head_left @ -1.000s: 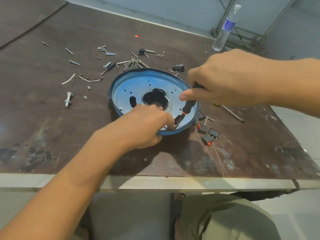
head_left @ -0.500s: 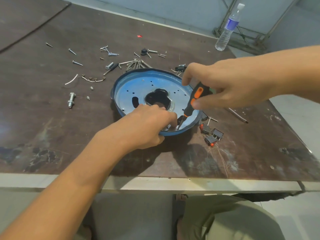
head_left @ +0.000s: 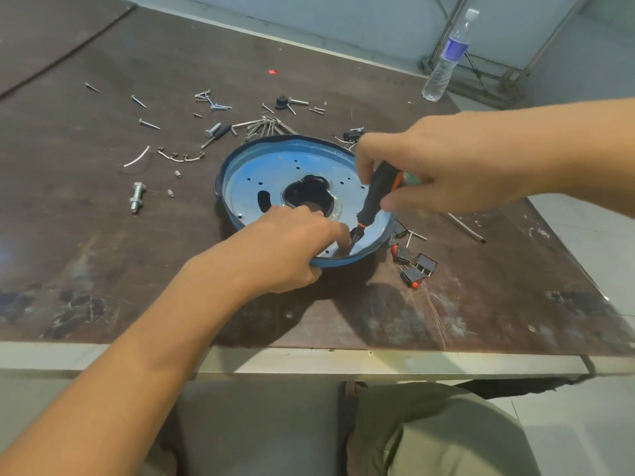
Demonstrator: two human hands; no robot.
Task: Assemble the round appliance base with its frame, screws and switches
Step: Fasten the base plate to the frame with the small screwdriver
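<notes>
Head view, looking down. Showed round blue base (head_left: pixel 261 173) lying flat on the brown table (head_left: pixel 103 269), dished side up, dark opening at its centre. Found left hand (head_left: pixel 285 249) gripping the near rim, fingers curled, 1 fingertip pressed inside the dish right beside the tool's tip. Found right hand (head_left: pixel 446 166) closed round the black-and-orange screwdriver (head_left: pixel 376 197), thumb and fingers wrapped on the handle, shaft tilted down toward that near rim. Noted 3 black switches (head_left: pixel 417 267) just beside the base on the right, loose screws (head_left: pixel 220 106) scattered beyond it, a bolt (head_left: pixel 136 198) well apart on the left, a water bottle (head_left: pixel 446 60) near the far right corner.
</notes>
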